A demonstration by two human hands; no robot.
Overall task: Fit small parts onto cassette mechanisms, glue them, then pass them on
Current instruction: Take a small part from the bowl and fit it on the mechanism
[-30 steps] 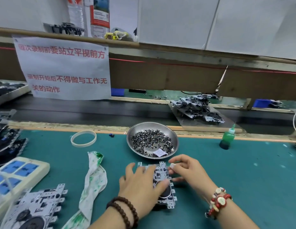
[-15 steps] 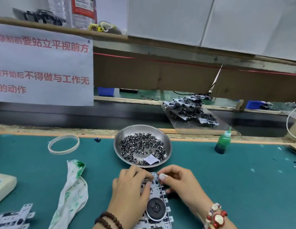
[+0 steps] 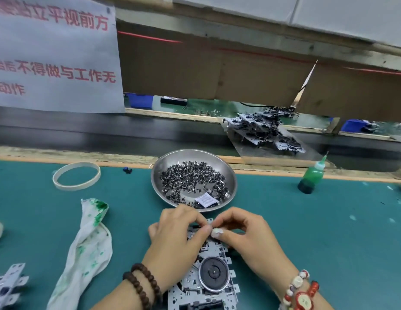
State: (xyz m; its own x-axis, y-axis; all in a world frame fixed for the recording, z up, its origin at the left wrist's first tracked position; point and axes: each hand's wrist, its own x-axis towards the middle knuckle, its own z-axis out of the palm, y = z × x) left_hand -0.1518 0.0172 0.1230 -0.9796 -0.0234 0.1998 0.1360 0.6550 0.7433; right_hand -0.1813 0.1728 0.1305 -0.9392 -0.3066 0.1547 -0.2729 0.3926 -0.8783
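Observation:
A silver cassette mechanism (image 3: 208,278) with a black round flywheel lies flat on the green mat at the bottom centre. My left hand (image 3: 175,240) rests on its left side, fingertips pinched at its far end. My right hand (image 3: 244,233) meets it there, thumb and forefinger pinched together; whatever small part sits between the fingertips is hidden. Just beyond the hands stands a steel bowl (image 3: 159,175) holding several small dark metal parts (image 3: 190,177) and a white slip. A green glue bottle (image 3: 310,175) stands upright to the right.
A green-stained white rag (image 3: 85,249) lies left of the mechanism. A white ring (image 3: 76,175) lies further back. Another mechanism (image 3: 7,287) sits at the bottom left. Finished mechanisms (image 3: 264,128) pile on a plate over the dark conveyor (image 3: 83,130) behind the wooden table edge.
My left hand has slid off the flywheel toward the mechanism's far end, and both hands' fingertips have come together there. The view has shifted right and closer.

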